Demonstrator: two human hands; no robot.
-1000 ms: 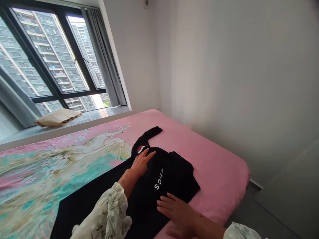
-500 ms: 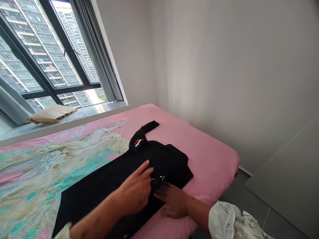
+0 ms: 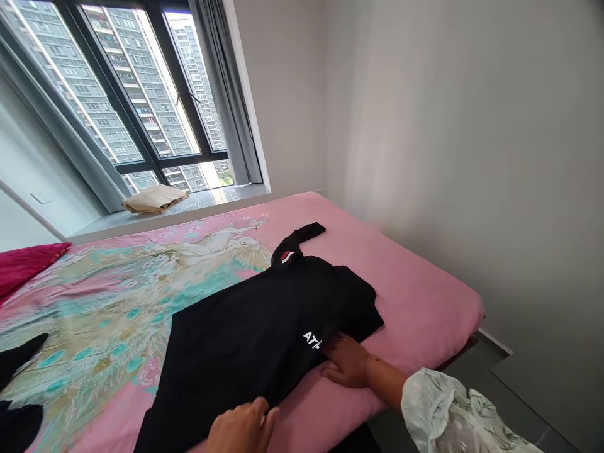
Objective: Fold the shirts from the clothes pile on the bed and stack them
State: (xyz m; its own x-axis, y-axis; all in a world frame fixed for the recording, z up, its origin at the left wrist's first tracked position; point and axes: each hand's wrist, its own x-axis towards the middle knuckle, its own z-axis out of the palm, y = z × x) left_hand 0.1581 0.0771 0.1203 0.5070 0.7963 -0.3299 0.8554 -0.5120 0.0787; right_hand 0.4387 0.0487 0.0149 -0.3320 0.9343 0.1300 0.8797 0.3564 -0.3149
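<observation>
A black shirt (image 3: 236, 333) lies spread and folded on the bed, with white letters on its front near the close edge. One sleeve (image 3: 287, 250) sticks out at the far side, marked with a red and white stripe. My left hand (image 3: 243, 428) is closed on the shirt's near edge at the bottom of the view, thumb and forefinger together by a raised crease. Beside the lettering, my right hand (image 3: 349, 362) reaches in at the near edge; its fingertips go under the black cloth and are mostly hidden, while the thumb rests outside on the pink sheet.
The bed's pink sheet (image 3: 415, 296) carries a peacock print on the left. Other black cloth (image 3: 19, 421) lies at the left edge, with a red pillow (image 3: 28, 267) behind it. A beige folded cloth (image 3: 155, 198) sits on the window sill. A grey wall (image 3: 448, 157) borders the right side.
My left hand has moved from over the middle of the shirt down to its near edge and closed there. White letters now show. My right fingers have slid under the cloth. The view has turned left.
</observation>
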